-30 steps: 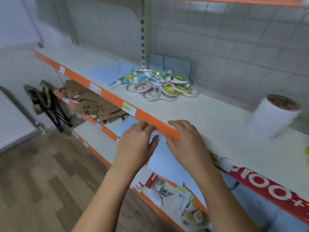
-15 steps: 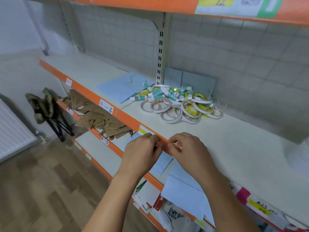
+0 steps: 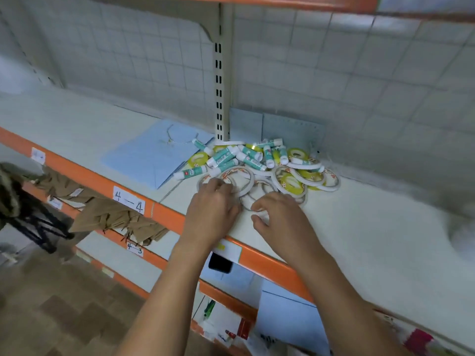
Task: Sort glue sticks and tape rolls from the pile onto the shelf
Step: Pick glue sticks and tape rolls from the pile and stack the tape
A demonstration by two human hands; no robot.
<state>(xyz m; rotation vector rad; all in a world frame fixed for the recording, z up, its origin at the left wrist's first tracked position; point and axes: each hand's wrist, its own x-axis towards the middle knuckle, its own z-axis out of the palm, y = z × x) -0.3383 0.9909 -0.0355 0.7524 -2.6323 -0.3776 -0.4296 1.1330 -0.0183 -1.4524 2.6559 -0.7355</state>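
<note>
Curling over tape rolls [image 3: 295,185] at the pile's [image 3: 246,160] near edge, your left hand [image 3: 213,202] and right hand [image 3: 281,217] may be gripping; I cannot tell. These look light, stiff rings: pinch across the rim.

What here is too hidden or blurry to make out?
Head view, left hand: its fingers hide whether it holds a white tape ring.
Right hand: same doubt, fingers curled over.
Pale round thing at right edge: blurred, cut off.
Green-and-white glue sticks: label print too small.
</note>
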